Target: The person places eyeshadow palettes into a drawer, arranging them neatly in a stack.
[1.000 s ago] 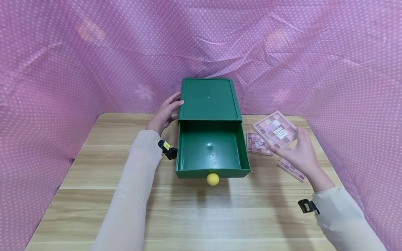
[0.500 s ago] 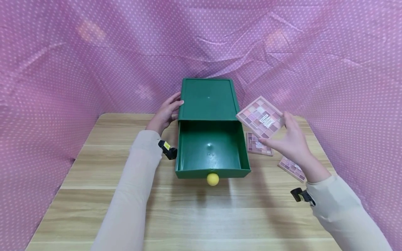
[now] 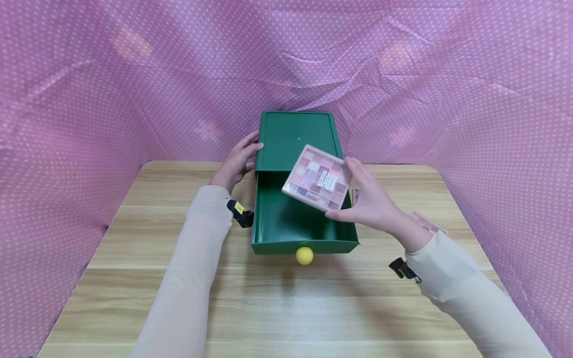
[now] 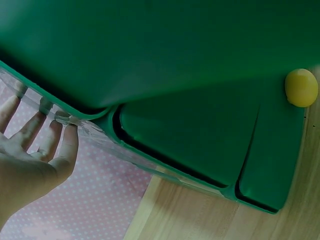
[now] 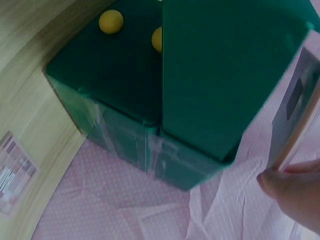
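Note:
A green drawer cabinet (image 3: 291, 132) stands at the table's back, its top drawer (image 3: 275, 219) pulled out and a yellow knob (image 3: 305, 255) on the front. My right hand (image 3: 373, 206) pinches a square eyeshadow palette (image 3: 315, 179) by its edge, between thumb and fingers. Held tilted, the palette overlaps the drawer's right part in the head view. My left hand (image 3: 236, 161) rests against the cabinet's left side; in the left wrist view its fingertips (image 4: 71, 132) touch that side wall. The inside of the drawer, where visible, is bare green plastic.
Two more palettes lie on the wooden table (image 3: 147, 278) to the right: one (image 3: 355, 196) beside the drawer, mostly hidden by my hand, another (image 3: 428, 222) partly behind my forearm. Pink dotted cloth (image 3: 201, 74) encloses the back and sides. Lower yellow knobs (image 5: 111, 21) show in the right wrist view.
My right hand has carried the palette leftward from above the other palettes to over the open drawer, turning it on the way. The left hand stays against the cabinet.

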